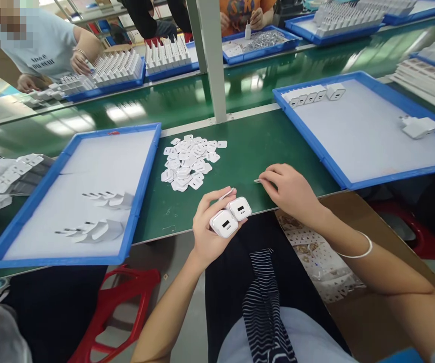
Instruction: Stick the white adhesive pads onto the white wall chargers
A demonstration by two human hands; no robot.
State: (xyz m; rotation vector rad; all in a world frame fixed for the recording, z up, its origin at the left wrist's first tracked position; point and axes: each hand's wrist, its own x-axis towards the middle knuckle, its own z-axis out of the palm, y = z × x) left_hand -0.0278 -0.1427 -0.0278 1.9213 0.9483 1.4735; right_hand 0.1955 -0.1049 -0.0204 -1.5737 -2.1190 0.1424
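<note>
My left hand [207, 231] grips two white charger plugs [231, 216] side by side at the near edge of the green bench, their USB ports facing up. A thin white sticker sits between its fingertips. My right hand [287, 190] rests on the bench to the right, pinching a small white sticker [258, 180] against the green mat. A heap of white stickers [189, 161] lies just beyond both hands.
A blue tray [142, 181] on the left holds a few white chargers [100, 229]. A blue tray [318, 146] on the right holds several chargers [420, 126]. A grey post [212, 60] stands behind the heap. Other people work at the far trays. A cardboard box [357, 217] sits at my right.
</note>
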